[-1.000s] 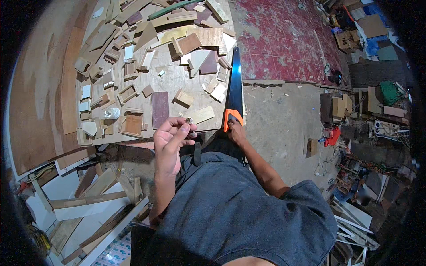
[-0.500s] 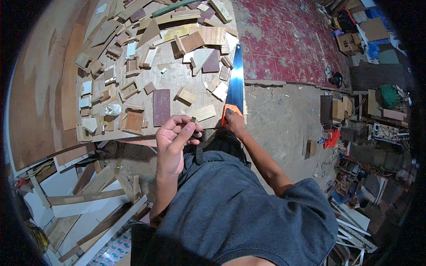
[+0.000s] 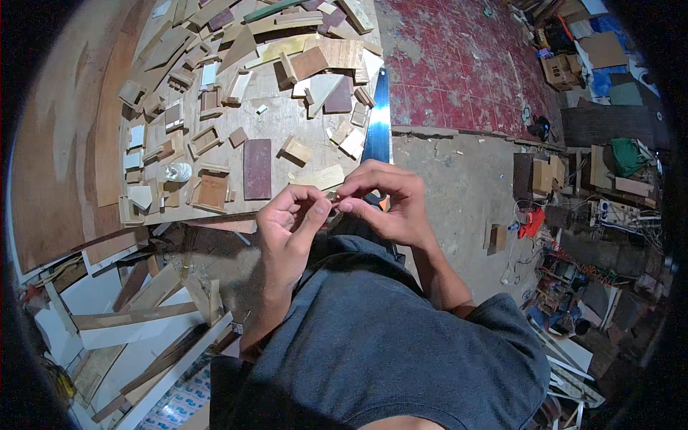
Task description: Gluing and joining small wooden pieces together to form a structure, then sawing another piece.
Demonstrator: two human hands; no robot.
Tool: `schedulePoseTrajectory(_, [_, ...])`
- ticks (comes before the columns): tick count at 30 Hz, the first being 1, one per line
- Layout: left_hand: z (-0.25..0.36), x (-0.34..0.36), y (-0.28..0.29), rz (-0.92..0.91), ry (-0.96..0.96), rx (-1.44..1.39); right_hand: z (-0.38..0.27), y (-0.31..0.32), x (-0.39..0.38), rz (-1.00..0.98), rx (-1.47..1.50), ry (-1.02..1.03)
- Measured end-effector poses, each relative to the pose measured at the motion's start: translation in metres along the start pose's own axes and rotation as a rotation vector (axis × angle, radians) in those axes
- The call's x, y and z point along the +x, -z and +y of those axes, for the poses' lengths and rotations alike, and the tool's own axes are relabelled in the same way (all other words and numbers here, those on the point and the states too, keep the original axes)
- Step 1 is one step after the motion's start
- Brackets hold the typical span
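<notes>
My left hand pinches a small light wooden piece between thumb and fingertips, just off the table's near edge. My right hand meets it there, its thumb and forefinger closed at the other side of the piece. Fingers hide most of it. Under my right hand lies a handsaw, its shiny blade pointing away along the table's right edge. Only a bit of its orange handle shows. Closest on the tabletop are a pale flat wooden offcut and a dark red-brown rectangular board.
Many wood offcuts and small box-like frames cover the plywood table. A clear plastic-looking item sits among them. Scrap boards are piled at lower left. Right of the table are a concrete floor, red tiles and clutter with cables.
My right hand has let go of the saw's orange handle and come left to the small wooden piece. The saw stays on the table; my left hand keeps its pinch.
</notes>
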State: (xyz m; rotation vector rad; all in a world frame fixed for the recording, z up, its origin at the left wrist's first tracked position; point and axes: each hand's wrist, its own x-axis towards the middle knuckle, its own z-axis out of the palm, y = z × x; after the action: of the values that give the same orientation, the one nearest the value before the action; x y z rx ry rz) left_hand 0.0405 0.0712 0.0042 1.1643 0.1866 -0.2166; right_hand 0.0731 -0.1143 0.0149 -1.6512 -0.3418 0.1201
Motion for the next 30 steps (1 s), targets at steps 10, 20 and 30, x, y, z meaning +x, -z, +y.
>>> schedulePoseTrajectory(10, [-0.009,-0.001,-0.010,0.044,-0.130,0.108,-0.005,-0.002,0.001,-0.001,-0.185,0.100])
schedulePoseTrajectory(20, [-0.002,-0.003,-0.021,0.105,-0.200,0.408,-0.003,-0.001,0.000,0.049,-0.499,0.321])
schedulePoseTrajectory(30, [0.000,-0.005,-0.014,0.015,-0.217,0.405,-0.004,0.009,-0.003,-0.028,-0.202,-0.064])
